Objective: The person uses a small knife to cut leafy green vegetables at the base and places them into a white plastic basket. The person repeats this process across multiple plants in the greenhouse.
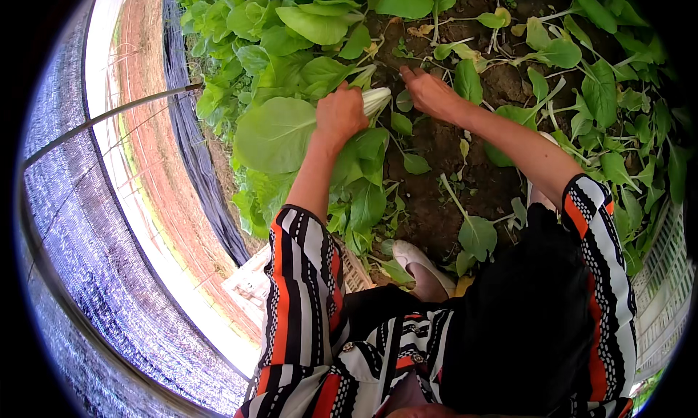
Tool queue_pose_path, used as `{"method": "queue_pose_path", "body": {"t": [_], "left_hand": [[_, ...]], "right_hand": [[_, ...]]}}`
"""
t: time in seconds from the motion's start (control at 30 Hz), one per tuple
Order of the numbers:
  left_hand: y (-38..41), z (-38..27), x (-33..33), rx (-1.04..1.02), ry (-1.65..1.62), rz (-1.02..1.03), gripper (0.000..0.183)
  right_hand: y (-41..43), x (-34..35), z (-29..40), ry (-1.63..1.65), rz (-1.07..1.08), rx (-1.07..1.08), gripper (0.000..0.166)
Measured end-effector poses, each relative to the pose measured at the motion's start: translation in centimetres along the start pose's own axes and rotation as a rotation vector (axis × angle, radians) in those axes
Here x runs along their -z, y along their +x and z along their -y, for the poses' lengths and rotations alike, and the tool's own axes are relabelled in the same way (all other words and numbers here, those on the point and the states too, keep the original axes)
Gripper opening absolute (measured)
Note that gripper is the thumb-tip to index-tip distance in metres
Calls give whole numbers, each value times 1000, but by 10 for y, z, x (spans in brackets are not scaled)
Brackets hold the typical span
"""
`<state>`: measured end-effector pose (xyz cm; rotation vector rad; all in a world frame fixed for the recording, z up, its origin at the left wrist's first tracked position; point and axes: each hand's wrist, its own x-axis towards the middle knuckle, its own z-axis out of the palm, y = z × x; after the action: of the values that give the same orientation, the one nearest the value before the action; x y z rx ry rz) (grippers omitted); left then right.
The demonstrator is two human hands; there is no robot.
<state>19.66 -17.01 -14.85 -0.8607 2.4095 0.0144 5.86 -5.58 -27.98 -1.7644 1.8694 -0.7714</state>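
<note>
My left hand (341, 114) is closed around a leafy green vegetable with a white stalk base (375, 100) that points right, toward the bare soil. A broad leaf (277, 133) of it or of a neighbouring plant spreads to the left of my wrist. Just right of the stalk base, my right hand (424, 90) is held low over the soil with its fingers bent together. Whether something small is between those fingertips cannot be told. Standing leafy greens (313, 22) grow beyond and beside my left hand.
Loose leaves (477, 237) lie on the brown soil (425, 205). More cut or fallen leaves (602, 91) cover the right side. Plastic crates stand at the right (662, 292) and lower left (354, 271). My shoe (417, 262) is on the soil. Dark netting (204, 145) edges the bed.
</note>
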Motion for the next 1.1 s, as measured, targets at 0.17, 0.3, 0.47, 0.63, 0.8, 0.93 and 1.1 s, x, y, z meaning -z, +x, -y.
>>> {"method": "queue_pose_path", "body": {"t": [0.17,0.3,0.47,0.63,0.8,0.93,1.1], "left_hand": [[1,6,-4,14,-22,9,33],[2,0,-1,6,-53,42,36],[-4,7,-4,25,-43,27,38],[-3,0,-5,48,-40,45,40],[-2,-6,-1,42,-63,44,41],[-13,1,2,36,-92,-3,35],[-41,3,33,-53,-269,-163,45]], "right_hand": [[10,18,4,57,67,24,67],[14,20,-1,57,159,-12,63],[19,30,10,26,70,33,39],[13,36,2,13,39,98,42],[17,40,-1,15,133,21,47],[-3,37,-1,-6,166,23,47],[-30,40,-2,322,-297,-193,37]]}}
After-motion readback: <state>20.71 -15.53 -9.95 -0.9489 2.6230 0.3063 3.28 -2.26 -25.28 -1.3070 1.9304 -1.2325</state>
